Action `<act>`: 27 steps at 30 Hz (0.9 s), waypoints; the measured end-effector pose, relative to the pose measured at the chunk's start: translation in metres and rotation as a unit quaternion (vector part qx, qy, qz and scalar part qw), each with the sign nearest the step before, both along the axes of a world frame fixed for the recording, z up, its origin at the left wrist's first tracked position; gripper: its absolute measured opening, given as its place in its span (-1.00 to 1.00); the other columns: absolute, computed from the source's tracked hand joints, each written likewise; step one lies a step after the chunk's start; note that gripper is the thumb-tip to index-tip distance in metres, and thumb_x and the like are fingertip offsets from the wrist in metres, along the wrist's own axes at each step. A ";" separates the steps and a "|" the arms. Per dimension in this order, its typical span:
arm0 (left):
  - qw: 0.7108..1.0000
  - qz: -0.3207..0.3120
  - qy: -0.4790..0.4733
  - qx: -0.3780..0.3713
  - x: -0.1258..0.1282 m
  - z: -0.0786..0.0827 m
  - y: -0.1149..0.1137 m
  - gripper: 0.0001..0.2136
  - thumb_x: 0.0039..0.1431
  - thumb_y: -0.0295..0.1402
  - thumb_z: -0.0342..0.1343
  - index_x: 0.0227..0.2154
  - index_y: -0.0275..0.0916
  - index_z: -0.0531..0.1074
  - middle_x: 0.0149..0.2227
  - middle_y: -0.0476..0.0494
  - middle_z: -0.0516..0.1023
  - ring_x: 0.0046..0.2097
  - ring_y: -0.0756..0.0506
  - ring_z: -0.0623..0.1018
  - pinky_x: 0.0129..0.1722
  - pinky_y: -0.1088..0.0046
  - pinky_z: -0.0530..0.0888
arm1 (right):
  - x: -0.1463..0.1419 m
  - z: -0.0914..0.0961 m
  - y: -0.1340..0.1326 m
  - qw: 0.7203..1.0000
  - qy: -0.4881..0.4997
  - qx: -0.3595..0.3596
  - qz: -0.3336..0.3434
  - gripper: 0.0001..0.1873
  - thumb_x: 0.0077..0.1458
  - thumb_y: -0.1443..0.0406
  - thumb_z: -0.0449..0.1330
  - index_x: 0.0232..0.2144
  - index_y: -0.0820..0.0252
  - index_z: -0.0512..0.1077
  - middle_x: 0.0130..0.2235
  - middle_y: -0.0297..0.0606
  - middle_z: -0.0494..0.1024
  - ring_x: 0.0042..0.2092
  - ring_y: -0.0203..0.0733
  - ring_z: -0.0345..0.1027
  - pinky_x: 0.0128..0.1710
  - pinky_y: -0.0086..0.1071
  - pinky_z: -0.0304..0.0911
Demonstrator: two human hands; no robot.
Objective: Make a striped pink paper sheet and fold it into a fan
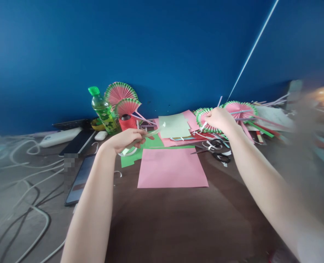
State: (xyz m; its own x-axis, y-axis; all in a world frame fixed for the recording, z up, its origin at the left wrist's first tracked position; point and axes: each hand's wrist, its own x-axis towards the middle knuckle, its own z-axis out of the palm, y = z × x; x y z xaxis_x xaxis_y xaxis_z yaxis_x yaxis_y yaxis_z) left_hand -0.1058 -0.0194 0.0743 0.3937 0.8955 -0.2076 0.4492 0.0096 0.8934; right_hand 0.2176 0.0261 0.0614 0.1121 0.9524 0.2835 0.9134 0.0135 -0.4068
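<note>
My left hand (130, 139) is closed around a long, pale, translucent strip-like thing (158, 130) that sticks out to the right. A white curved band (131, 152) shows just below those fingers; whether it is part of the same thing is unclear. At the right, my right hand (218, 118) has its fingertips pinched in front of a pleated pink and green paper fan (201, 116). What sits between these fingertips is hidden. Between my forearms lies a flat pink paper sheet (173, 170). Black-handled scissors (220, 157) rest at its upper right.
Behind the pink sheet lie green paper (126, 160) and a pale green sheet (175, 126). Paper fans (120, 94), a green-capped bottle (104, 111) and a red thread spool (127, 124) stand along the blue wall. A phone (80, 182) and cables (41, 219) occupy the left.
</note>
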 end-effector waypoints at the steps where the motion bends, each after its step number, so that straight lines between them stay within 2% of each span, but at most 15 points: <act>1: 1.000 -0.002 0.002 0.002 0.000 0.000 0.000 -0.72 -0.13 -0.43 -0.04 -0.37 -0.23 0.53 -0.56 -0.02 0.31 -0.54 0.04 0.27 -0.53 0.52 0.27 | -0.002 0.001 -0.002 0.999 -0.024 -0.006 -0.022 -0.86 -0.16 0.39 0.13 -0.68 0.25 0.42 -0.56 -0.05 0.46 -0.36 0.05 0.39 -0.36 -0.21 0.22; 3: 1.000 -0.005 0.006 0.004 0.001 0.000 -0.001 -0.73 -0.13 -0.43 -0.04 -0.40 -0.23 0.54 -0.56 -0.03 0.32 -0.54 0.05 0.27 -0.53 0.53 0.27 | -0.009 0.004 -0.005 0.998 -0.058 0.020 -0.033 -0.85 -0.18 0.47 0.12 -0.51 0.29 0.49 -0.36 0.00 0.51 -0.22 0.08 0.38 -0.24 -0.19 0.23; 5: 1.000 -0.015 0.012 0.004 0.003 0.002 -0.002 -0.75 -0.13 -0.42 -0.03 -0.42 -0.22 0.54 -0.56 -0.02 0.32 -0.54 0.05 0.27 -0.52 0.54 0.27 | -0.016 0.007 -0.007 0.995 -0.052 0.080 0.020 -0.68 -0.20 0.53 0.09 -0.33 0.30 0.49 -0.16 0.00 0.48 -0.09 0.07 0.33 -0.12 -0.18 0.20; 7: 0.999 -0.029 0.019 0.006 0.007 0.005 -0.005 -0.75 -0.12 -0.40 -0.01 -0.41 -0.20 0.55 -0.56 -0.01 0.31 -0.53 0.05 0.27 -0.50 0.56 0.28 | -0.026 0.011 -0.011 0.991 0.003 0.101 0.091 -0.65 -0.14 0.52 0.06 -0.27 0.28 0.48 -0.11 -0.06 0.47 -0.07 0.00 0.32 -0.06 -0.22 0.18; 9: 0.999 -0.041 0.032 0.006 0.012 0.008 -0.007 -0.73 -0.12 -0.38 0.00 -0.37 -0.20 0.56 -0.56 -0.01 0.31 -0.52 0.04 0.27 -0.49 0.56 0.28 | -0.037 0.013 -0.015 0.978 0.107 0.058 0.170 -0.74 -0.03 0.45 0.04 -0.30 0.26 0.48 -0.19 -0.14 0.53 -0.15 -0.12 0.39 -0.12 -0.28 0.23; 12: 0.996 -0.057 0.065 0.012 0.019 0.011 -0.010 -0.72 -0.13 -0.36 -0.01 -0.37 -0.20 0.56 -0.57 -0.02 0.33 -0.51 0.02 0.29 -0.49 0.57 0.27 | -0.054 0.013 -0.022 0.915 0.260 -0.105 0.291 -0.72 0.12 0.24 -0.01 -0.32 0.27 0.45 -0.31 -0.13 0.57 -0.31 -0.22 0.45 -0.32 -0.38 0.31; 14: 0.993 -0.073 0.092 0.016 0.023 0.012 -0.010 -0.73 -0.12 -0.35 -0.01 -0.37 -0.19 0.56 -0.56 -0.02 0.36 -0.50 0.01 0.31 -0.48 0.57 0.26 | -0.062 0.010 -0.026 0.869 0.292 -0.210 0.340 -0.60 0.13 0.09 -0.02 -0.37 0.30 0.45 -0.39 -0.10 0.57 -0.41 -0.24 0.44 -0.44 -0.41 0.30; 16: 0.989 -0.092 0.114 0.017 0.026 0.011 -0.009 -0.72 -0.12 -0.35 -0.01 -0.36 -0.16 0.56 -0.53 -0.02 0.39 -0.48 0.01 0.33 -0.46 0.56 0.27 | -0.066 0.007 -0.028 0.840 0.286 -0.272 0.373 -0.54 0.09 0.02 0.01 -0.40 0.31 0.46 -0.46 -0.10 0.56 -0.48 -0.27 0.41 -0.51 -0.43 0.28; 19: 0.986 -0.109 0.124 0.018 0.027 0.010 -0.008 -0.70 -0.11 -0.34 0.00 -0.31 -0.14 0.55 -0.50 -0.02 0.41 -0.47 0.01 0.34 -0.46 0.57 0.27 | -0.065 0.006 -0.028 0.817 0.278 -0.309 0.400 -0.66 -0.01 0.09 0.15 -0.40 0.29 0.46 -0.50 -0.19 0.53 -0.52 -0.31 0.38 -0.54 -0.45 0.25; 23: 0.988 -0.098 0.122 0.017 0.025 0.010 -0.008 -0.68 -0.14 -0.32 0.05 -0.27 -0.16 0.55 -0.51 -0.02 0.43 -0.47 0.00 0.35 -0.45 0.57 0.28 | -0.060 0.009 -0.028 0.801 0.299 -0.308 0.418 -0.78 -0.14 0.24 0.27 -0.39 0.26 0.45 -0.47 -0.28 0.51 -0.49 -0.34 0.37 -0.52 -0.47 0.25; 25: 0.986 -0.094 0.137 0.021 0.024 0.010 -0.008 -0.68 -0.13 -0.30 0.05 -0.25 -0.12 0.54 -0.46 -0.03 0.47 -0.45 0.00 0.37 -0.42 0.56 0.29 | -0.058 0.011 -0.029 0.798 0.294 -0.305 0.428 -0.76 -0.16 0.24 0.27 -0.37 0.25 0.45 -0.48 -0.29 0.50 -0.47 -0.33 0.37 -0.52 -0.47 0.24; 27: 0.982 -0.102 0.158 0.032 0.023 0.011 -0.008 -0.68 -0.09 -0.27 0.04 -0.23 -0.08 0.53 -0.36 -0.03 0.50 -0.43 0.01 0.37 -0.39 0.57 0.29 | -0.058 0.011 -0.029 0.808 0.272 -0.303 0.426 -0.74 -0.12 0.19 0.24 -0.37 0.23 0.46 -0.48 -0.28 0.51 -0.45 -0.32 0.37 -0.50 -0.46 0.24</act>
